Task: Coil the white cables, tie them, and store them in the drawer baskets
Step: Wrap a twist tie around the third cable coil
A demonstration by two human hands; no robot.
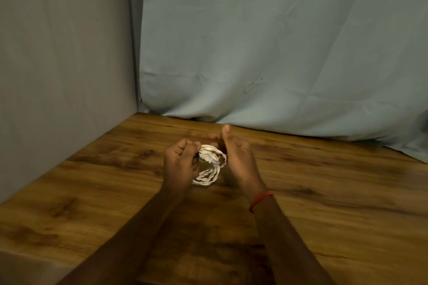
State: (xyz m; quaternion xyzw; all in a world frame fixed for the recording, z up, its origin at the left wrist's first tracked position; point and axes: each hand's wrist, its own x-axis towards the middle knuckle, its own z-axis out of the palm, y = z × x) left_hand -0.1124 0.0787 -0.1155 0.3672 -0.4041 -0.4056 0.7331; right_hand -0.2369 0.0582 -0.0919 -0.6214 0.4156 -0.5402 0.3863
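Bare table [324, 192] — curtains [278, 53] behind

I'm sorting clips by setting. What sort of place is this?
Probably a makeshift indoor work booth: a wood-grain tabletop, plain cloth hung as walls behind and on the left, and the left hand gripping a coiled white cable.

The brown wooden table top [324, 203] has dark streaked grain and a smooth finish with a faint sheen where light falls. Behind it hangs a pale grey-green cloth backdrop [278, 41], matt, soft and creased with fold lines. The grey cloth side panel [64, 53] is matt too and lies flatter. The white coiled cable [208, 178] looks plastic-sheathed, smooth and slightly glossy, and ends in a clear plastic plug [212, 160]. A thin red wristband [260, 200] looks like matt thread, though it is blurred.
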